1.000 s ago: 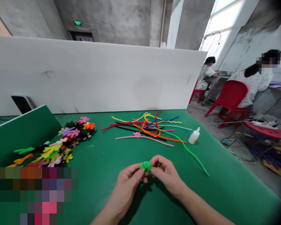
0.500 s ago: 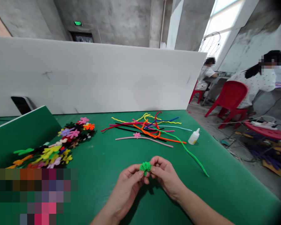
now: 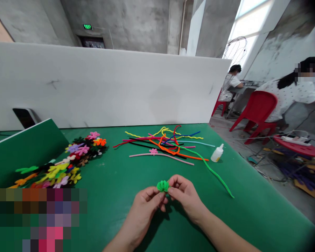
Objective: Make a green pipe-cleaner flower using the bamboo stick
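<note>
Between my two hands is a small green pipe-cleaner flower (image 3: 162, 186), its looped petals bunched together. My left hand (image 3: 148, 204) pinches it from the left and below, thumb against the lower petals. On the other side my right hand (image 3: 185, 192) grips its right edge between thumb and fingers. The fingertips partly hide the underside of the flower. Farther back on the table lie loose pipe cleaners in several colours, among them a long green pipe cleaner (image 3: 212, 171) to the right and an orange pipe cleaner (image 3: 189, 156). A small pink flower (image 3: 153, 151) rests on a pale pink pipe cleaner (image 3: 173, 158).
A white glue bottle (image 3: 217, 153) stands at the right of the green table (image 3: 107, 210). Finished fuzzy flowers (image 3: 56, 170) are heaped at the left by a green panel (image 3: 28, 147). A white partition (image 3: 107, 87) closes the back. Two people sit at the right near a red chair (image 3: 261, 108).
My left thumb and fingers have shifted slightly lower on the green flower, and its petals now face more upward. My right hand has hardly moved.
</note>
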Demonstrator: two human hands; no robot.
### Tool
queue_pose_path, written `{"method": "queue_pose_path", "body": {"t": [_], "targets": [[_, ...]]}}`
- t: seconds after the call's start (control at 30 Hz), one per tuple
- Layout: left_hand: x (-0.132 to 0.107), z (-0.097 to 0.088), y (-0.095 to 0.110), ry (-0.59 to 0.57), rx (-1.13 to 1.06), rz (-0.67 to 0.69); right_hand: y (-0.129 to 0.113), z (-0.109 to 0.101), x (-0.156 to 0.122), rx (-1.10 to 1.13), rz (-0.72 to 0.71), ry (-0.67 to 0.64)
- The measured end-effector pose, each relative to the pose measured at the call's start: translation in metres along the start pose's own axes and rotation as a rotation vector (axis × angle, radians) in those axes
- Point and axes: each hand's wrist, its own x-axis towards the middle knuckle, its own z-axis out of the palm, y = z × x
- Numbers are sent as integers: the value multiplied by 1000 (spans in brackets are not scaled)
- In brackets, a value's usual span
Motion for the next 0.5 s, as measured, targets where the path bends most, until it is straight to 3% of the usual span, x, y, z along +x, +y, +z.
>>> {"method": "queue_pose_path", "body": {"t": [0.33, 0.5], "targets": [[-2, 2, 0, 74, 358, 137, 3, -6, -5, -343, -236, -50], [-2, 3, -1, 25, 467, 208, 1, -1, -2, -138, -132, -98]]}}
